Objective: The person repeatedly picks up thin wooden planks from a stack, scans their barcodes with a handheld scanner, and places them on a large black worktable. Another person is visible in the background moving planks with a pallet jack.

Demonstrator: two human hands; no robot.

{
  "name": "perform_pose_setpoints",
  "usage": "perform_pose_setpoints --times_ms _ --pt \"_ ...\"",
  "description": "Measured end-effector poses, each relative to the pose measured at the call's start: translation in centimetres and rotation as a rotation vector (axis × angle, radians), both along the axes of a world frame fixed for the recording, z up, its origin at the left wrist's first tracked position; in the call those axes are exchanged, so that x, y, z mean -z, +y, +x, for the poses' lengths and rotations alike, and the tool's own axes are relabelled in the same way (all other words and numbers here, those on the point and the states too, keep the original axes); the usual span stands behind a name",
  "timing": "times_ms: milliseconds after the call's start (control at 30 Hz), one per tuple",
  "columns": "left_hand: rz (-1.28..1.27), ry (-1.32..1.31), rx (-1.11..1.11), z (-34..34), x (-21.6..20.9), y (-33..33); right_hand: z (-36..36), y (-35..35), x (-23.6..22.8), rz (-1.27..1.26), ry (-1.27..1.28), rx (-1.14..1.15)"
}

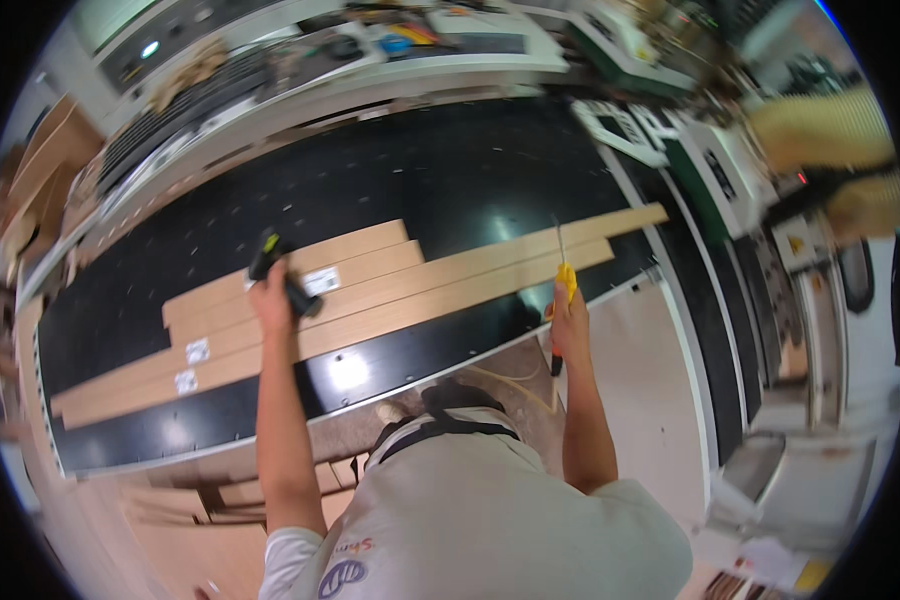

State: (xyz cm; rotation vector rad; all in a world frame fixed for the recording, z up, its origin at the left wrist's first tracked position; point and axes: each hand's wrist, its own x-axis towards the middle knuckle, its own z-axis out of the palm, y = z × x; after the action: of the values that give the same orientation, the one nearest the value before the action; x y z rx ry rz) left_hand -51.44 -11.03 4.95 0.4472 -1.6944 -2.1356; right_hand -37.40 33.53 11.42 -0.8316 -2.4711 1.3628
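My left hand [272,300] is closed around a black handheld tool [300,298] with a lime-green end, held over the wood strips. Motion blur keeps its exact kind from showing. On the right, my right hand [570,325] grips a yellow-and-black tool [567,278] whose thin metal shaft points away from me. Beneath both hands several long, light wood strips [450,285] lie side by side at a slant. White labels are stuck on some of them, one label [321,280] just right of my left hand.
The strips rest on a black-topped table [450,160] with a pale edge. Behind it runs a bench [470,62] with tools. Green-and-white machinery [715,175] with a ribbed yellowish hose [820,130] stands at the right. Boards [180,540] are low at the left.
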Motion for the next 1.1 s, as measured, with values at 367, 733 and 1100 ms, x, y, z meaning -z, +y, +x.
perform_pose_setpoints --times_ms 367,733,1100 --pt "-0.197 -0.17 0.037 0.1 0.8 -1.9 2.8 8.9 5.5 0.013 0.296 0.593" --pt "0.168 -0.119 -0.093 2.3 -2.5 -1.2 2.1 11.4 27.2 -0.384 0.149 0.673" --pt "0.117 -0.2 -0.393 20.9 1.2 -5.2 -11.2 16.8 1.4 0.56 0.468 0.156"
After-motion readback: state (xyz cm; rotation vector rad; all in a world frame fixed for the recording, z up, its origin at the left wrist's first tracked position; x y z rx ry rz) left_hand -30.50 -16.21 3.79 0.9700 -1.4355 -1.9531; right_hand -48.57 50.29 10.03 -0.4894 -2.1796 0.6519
